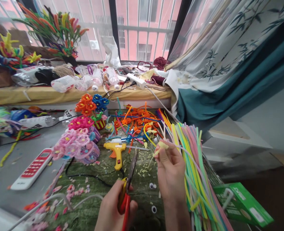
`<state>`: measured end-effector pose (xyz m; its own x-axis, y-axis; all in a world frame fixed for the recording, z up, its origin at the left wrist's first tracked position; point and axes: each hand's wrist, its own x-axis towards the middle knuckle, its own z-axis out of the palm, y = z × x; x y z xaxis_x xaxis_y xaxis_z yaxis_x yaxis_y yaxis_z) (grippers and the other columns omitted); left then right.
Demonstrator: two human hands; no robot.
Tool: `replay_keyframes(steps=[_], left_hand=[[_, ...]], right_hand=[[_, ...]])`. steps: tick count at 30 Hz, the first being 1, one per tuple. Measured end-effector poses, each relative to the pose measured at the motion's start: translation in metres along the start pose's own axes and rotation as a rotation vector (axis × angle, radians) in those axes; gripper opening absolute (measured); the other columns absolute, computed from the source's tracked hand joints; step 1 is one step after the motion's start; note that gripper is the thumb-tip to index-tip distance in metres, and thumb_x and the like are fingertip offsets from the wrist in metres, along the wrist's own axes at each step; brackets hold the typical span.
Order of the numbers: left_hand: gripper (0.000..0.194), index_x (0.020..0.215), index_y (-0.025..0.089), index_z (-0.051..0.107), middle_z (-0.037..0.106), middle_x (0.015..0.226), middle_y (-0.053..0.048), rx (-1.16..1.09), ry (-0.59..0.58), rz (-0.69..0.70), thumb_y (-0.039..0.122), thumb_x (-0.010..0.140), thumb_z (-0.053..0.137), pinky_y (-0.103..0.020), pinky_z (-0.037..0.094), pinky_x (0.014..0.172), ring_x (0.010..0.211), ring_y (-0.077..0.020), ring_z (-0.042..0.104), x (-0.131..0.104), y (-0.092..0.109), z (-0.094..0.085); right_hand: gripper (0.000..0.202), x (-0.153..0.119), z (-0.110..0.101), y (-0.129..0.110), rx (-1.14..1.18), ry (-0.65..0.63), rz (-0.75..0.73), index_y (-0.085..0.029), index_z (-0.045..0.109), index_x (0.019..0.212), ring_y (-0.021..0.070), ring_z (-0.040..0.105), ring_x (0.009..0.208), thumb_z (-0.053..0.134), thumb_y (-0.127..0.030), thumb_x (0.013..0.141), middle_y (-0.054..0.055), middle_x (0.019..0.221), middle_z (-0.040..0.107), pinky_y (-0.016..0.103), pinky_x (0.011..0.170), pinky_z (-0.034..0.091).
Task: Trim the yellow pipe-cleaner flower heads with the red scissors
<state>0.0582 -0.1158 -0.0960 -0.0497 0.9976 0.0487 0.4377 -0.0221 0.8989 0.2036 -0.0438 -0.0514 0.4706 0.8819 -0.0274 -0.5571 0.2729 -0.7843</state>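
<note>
My left hand is closed around the handles of a pair of scissors with red and yellow grips. The blades point away from me, and a small gap shows between them near the pivot. To the right, my right hand pinches a small pale yellow fuzzy piece, seemingly of pipe cleaner, with thin strands hanging below it. The blades are apart from that piece. Pale yellow clippings lie scattered on the green mat between the hands. A yellow glue gun rests on its side just beyond the scissors.
Bundled pastel pipe cleaners lie right of my right hand, near a green box. Pipe-cleaner flowers stand at left, beside a red and white remote-like device. Orange pieces pile up ahead; googly eyes lie close.
</note>
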Motion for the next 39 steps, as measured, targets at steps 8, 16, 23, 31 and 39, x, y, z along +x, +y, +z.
replay_keyframes(steps=[8, 16, 23, 31, 39], left_hand=[[0.015, 0.084, 0.023, 0.065, 0.058, 0.055, 0.008, 0.005, 0.020, -0.066, 0.029, 0.070, 0.061, -0.021, 0.039, 0.052, 0.048, -0.0126, 0.053, 0.000, 0.001, 0.005], [0.022, 0.074, 0.021, 0.063, 0.047, 0.052, 0.010, -0.001, -0.027, -0.053, 0.043, 0.073, 0.067, -0.020, 0.031, 0.048, 0.046, -0.0094, 0.039, -0.002, -0.005, 0.010], [0.024, 0.078, 0.022, 0.061, 0.046, 0.053, 0.010, -0.005, -0.060, -0.045, 0.045, 0.077, 0.065, -0.020, 0.029, 0.047, 0.048, -0.0100, 0.037, -0.003, -0.016, 0.013], [0.027, 0.074, 0.022, 0.057, 0.042, 0.054, 0.010, -0.011, -0.074, -0.023, 0.048, 0.081, 0.062, -0.020, 0.026, 0.045, 0.048, -0.0093, 0.034, -0.004, -0.016, 0.013], [0.031, 0.072, 0.022, 0.057, 0.043, 0.055, 0.009, -0.012, -0.065, 0.001, 0.052, 0.081, 0.062, -0.019, 0.028, 0.047, 0.049, -0.0098, 0.036, -0.003, -0.013, 0.014]], right_hand=[[0.013, 0.001, -0.002, 0.004, -0.050, -0.055, -0.041, -0.022, 0.075, 0.088, 0.0096, 0.058, 0.061, 0.081, -0.024, 0.077, -0.004, 0.068, 0.067, 0.022, 0.059, 0.045], [0.017, -0.001, 0.002, 0.005, -0.028, -0.039, -0.042, -0.021, 0.073, 0.083, 0.0098, 0.056, 0.057, 0.084, -0.026, 0.072, -0.003, 0.067, 0.066, 0.022, 0.055, 0.046], [0.020, -0.003, 0.005, 0.007, -0.012, -0.014, 0.006, -0.021, 0.073, 0.080, 0.0095, 0.056, 0.056, 0.086, -0.029, 0.068, -0.003, 0.066, 0.065, 0.021, 0.053, 0.047], [0.022, -0.004, 0.009, 0.008, 0.052, -0.007, 0.035, -0.021, 0.074, 0.078, 0.0094, 0.056, 0.056, 0.089, -0.029, 0.064, -0.002, 0.067, 0.067, 0.021, 0.054, 0.047], [0.024, -0.007, 0.008, 0.013, 0.076, 0.032, 0.065, -0.022, 0.072, 0.080, 0.0102, 0.054, 0.056, 0.088, -0.031, 0.064, -0.003, 0.067, 0.065, 0.023, 0.055, 0.047]])
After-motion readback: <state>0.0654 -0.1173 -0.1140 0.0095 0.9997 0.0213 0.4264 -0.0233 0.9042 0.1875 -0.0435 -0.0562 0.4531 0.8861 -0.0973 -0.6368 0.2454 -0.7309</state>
